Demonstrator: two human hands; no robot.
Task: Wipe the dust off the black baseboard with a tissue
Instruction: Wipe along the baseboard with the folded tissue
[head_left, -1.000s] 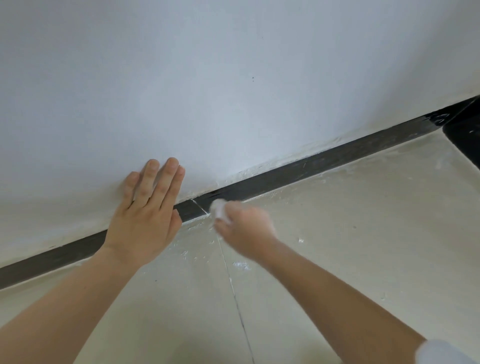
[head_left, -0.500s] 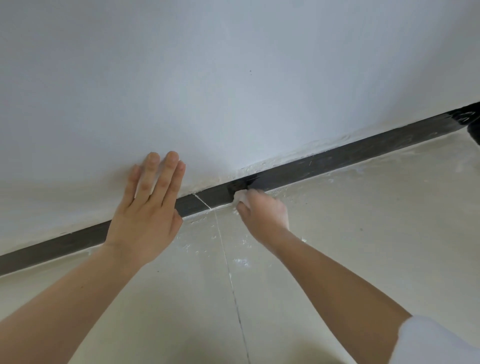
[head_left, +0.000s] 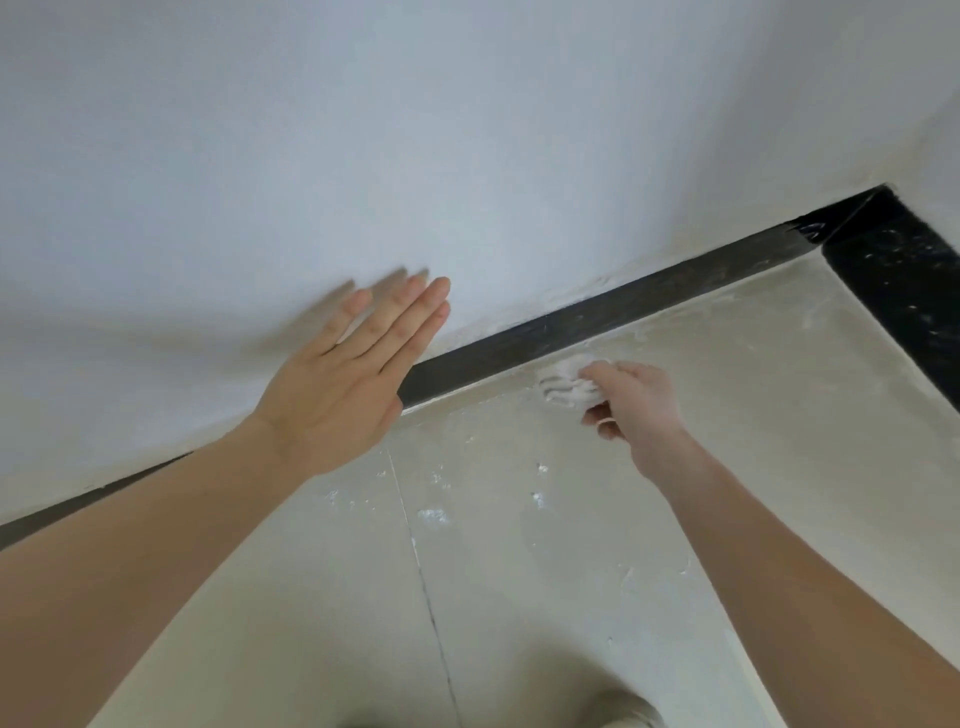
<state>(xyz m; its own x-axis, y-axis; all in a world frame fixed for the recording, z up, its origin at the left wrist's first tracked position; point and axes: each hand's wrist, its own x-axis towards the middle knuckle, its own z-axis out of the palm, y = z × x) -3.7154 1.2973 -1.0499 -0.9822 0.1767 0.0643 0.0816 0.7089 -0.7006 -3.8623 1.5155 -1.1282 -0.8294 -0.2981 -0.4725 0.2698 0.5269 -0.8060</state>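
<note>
A black baseboard (head_left: 597, 317) runs diagonally along the foot of the white wall, from lower left up to a corner at the right. My right hand (head_left: 636, 405) grips a crumpled white tissue (head_left: 566, 387) just below the baseboard, over the floor tile beside it. My left hand (head_left: 348, 379) is open with fingers together and straight, held in front of the wall and covering a stretch of the baseboard. Pale dust streaks show on the baseboard toward the corner.
A second black baseboard (head_left: 904, 280) meets the first at the corner on the right. The beige floor tiles (head_left: 545, 597) carry white dust specks and a dark grout line. The white wall (head_left: 363, 130) fills the upper view.
My right hand has slid the tissue rightward along the baseboard and come slightly off it onto the floor edge. My left hand has lifted and shifted right. The view has turned toward the corner.
</note>
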